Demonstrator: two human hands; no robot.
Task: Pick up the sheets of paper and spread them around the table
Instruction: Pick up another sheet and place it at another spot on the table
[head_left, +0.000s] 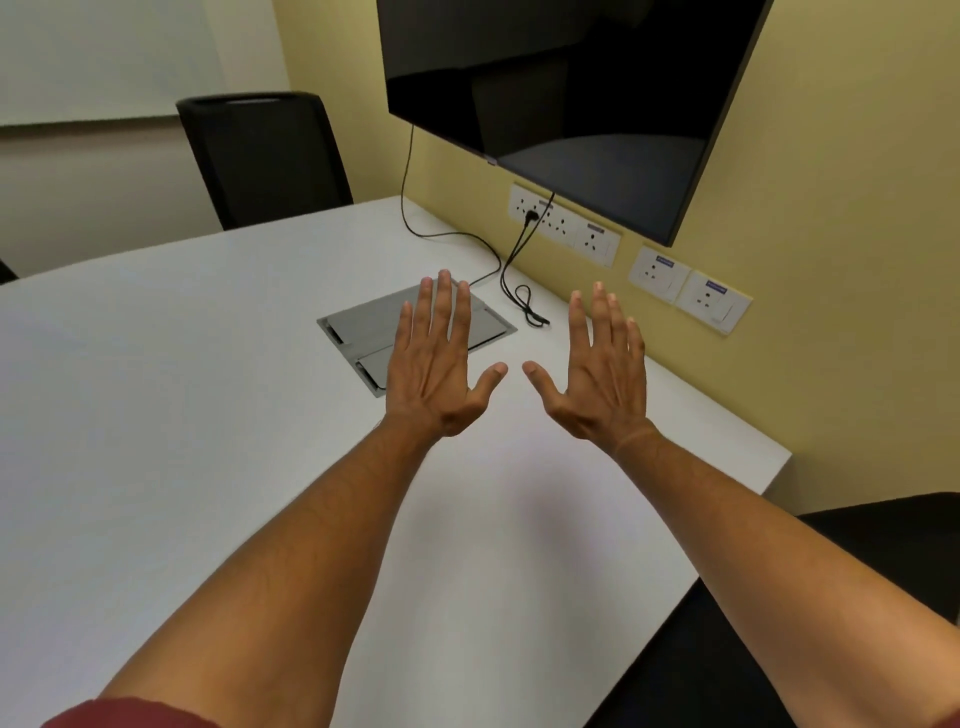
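My left hand (441, 364) and my right hand (597, 374) are stretched out side by side above the white table (182, 415), palms down, fingers spread, thumbs pointing at each other. Neither hand holds anything. The left hand hovers over the near edge of a grey cable hatch (358, 327) set into the tabletop. No sheets of paper show anywhere in the head view.
A black cable (519, 296) lies coiled on the table by the yellow wall, below a row of wall sockets (566, 226). A dark screen (571, 93) hangs on the wall. One black chair (265, 156) stands at the far side, another dark chair (883, 530) at the right.
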